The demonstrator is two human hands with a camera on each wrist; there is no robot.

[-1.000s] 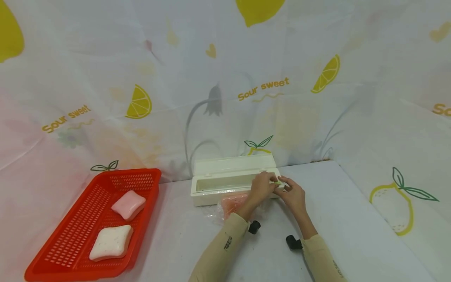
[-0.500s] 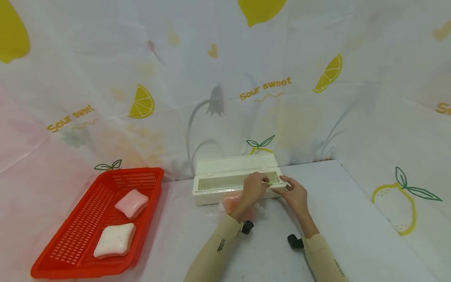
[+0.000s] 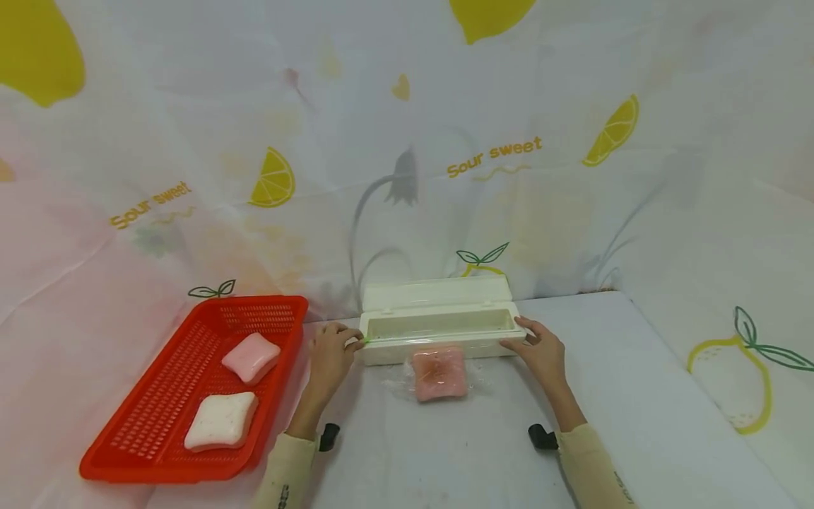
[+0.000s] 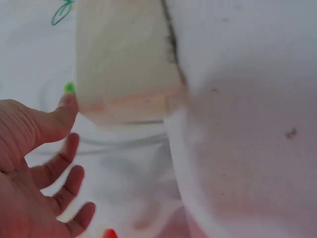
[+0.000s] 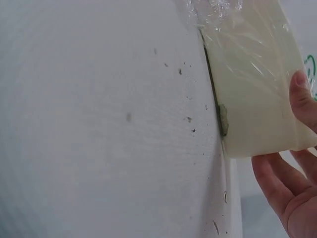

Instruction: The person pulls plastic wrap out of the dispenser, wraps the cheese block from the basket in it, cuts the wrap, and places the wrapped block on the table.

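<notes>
In the head view, the left hand point(image 3: 331, 353) is at the near left corner of a long white cling-film dispenser point(image 3: 381, 353), thumb and forefinger pinched on a small green slider point(image 3: 365, 341) that they mostly cover; in the blurred left-wrist view the forefinger is hidden behind the thumb, while the other fingers stand apart. The right hand point(image 3: 545, 350) is clamped on the dispenser's right end, though the right-wrist view cuts it off at the frame edge. The dispenser's lid point(image 3: 439, 292) stands raised at the back; its trough is hard to see into through the glare. A pink soap bar point(image 3: 439, 373) lies just in front of it amid clear film point(image 3: 399, 380), and it is hard to tell whether the film passes over or under the bar. To the left, a red plastic basket point(image 3: 178, 474) holds another pink bar point(image 3: 251, 358) and a white bar point(image 3: 220, 421), apart from each other. The beige sleeves point(image 3: 286, 470) run out of the frame. The worktop point(image 3: 636, 396) is white, with small dark specks near the dispenser in the right-wrist view; behind rises a pale, creased backdrop point(image 3: 559, 71) printed with lemons and "Sour sweet", its top lemons cropped.
</notes>
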